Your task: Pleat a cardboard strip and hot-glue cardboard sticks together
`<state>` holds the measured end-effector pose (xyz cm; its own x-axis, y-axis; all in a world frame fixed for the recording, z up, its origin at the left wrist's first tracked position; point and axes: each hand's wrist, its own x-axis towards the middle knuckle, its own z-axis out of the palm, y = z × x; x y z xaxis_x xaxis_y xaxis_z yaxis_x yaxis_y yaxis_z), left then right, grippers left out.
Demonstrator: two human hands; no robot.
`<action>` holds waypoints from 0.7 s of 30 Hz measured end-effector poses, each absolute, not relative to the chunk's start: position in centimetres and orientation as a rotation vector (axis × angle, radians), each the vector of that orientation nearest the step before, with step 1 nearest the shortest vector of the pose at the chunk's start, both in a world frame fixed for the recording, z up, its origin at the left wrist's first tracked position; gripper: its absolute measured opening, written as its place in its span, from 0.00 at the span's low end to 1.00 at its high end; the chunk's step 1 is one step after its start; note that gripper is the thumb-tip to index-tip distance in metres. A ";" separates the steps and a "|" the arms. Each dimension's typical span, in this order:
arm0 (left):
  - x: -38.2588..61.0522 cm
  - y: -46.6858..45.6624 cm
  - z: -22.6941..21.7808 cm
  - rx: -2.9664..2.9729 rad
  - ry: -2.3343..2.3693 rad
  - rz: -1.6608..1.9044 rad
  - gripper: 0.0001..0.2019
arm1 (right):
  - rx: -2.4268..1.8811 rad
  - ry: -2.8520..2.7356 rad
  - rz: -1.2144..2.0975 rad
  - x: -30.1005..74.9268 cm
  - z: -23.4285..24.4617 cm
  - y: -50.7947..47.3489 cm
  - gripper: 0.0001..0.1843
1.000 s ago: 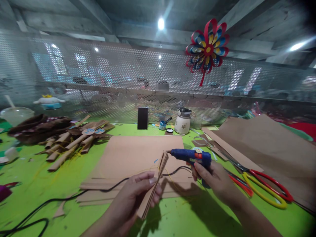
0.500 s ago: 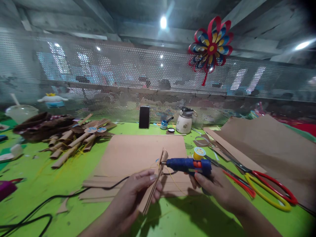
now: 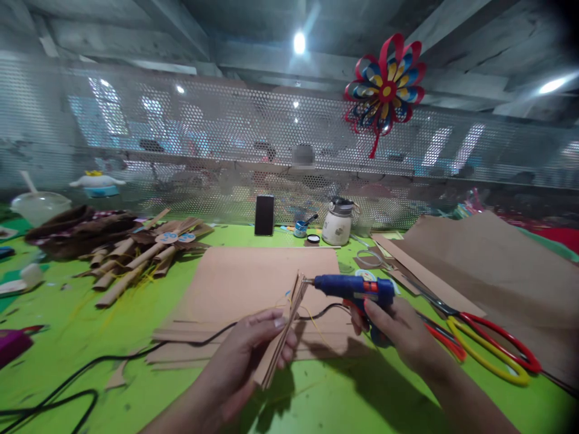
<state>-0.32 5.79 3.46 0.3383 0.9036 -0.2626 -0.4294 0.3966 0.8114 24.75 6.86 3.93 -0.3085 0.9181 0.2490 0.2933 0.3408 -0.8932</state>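
Note:
My left hand (image 3: 257, 343) is closed around a folded bundle of brown paper strips (image 3: 275, 349), held tilted above the green table. Yellow thread (image 3: 316, 322) trails from the bundle. In my right hand (image 3: 398, 328) is a blue glue gun (image 3: 335, 286), gripped by its handle, its metal tip pointing left at the top end of the strips. Whether the tip touches the paper I cannot tell. Beneath both hands lie a large sheet of brown paper (image 3: 266, 271) and several cut strips (image 3: 199, 355). A black cord (image 3: 149, 348) runs left across the table.
Red-and-yellow-handled scissors (image 3: 488, 343) and brown paper (image 3: 493, 271) lie at right. Brown paper rolls (image 3: 126, 271) are piled at left. A phone (image 3: 265, 215), a small blue paint pot (image 3: 300, 228) and a white jar (image 3: 337, 224) stand at the back, before a perforated metal screen (image 3: 208, 144).
My right hand has moved the glue gun slightly right and up, drawing its tip towards the top end of the strips. My left hand has stayed almost still.

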 end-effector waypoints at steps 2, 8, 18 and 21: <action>-0.4 5.9 3.4 0.725 0.800 0.970 0.04 | -1.072 -1.864 1.016 24.6 4.1 6.5 0.23; -0.4 6.1 3.2 0.718 0.820 0.979 0.03 | -1.077 -1.887 1.091 24.3 4.3 5.8 0.20; -0.2 6.1 3.2 0.755 0.801 0.970 0.04 | -1.086 -1.951 1.105 24.4 4.3 5.8 0.20; -0.2 5.9 3.2 0.760 0.800 0.973 0.04 | -1.116 -1.938 1.131 24.5 4.5 5.7 0.21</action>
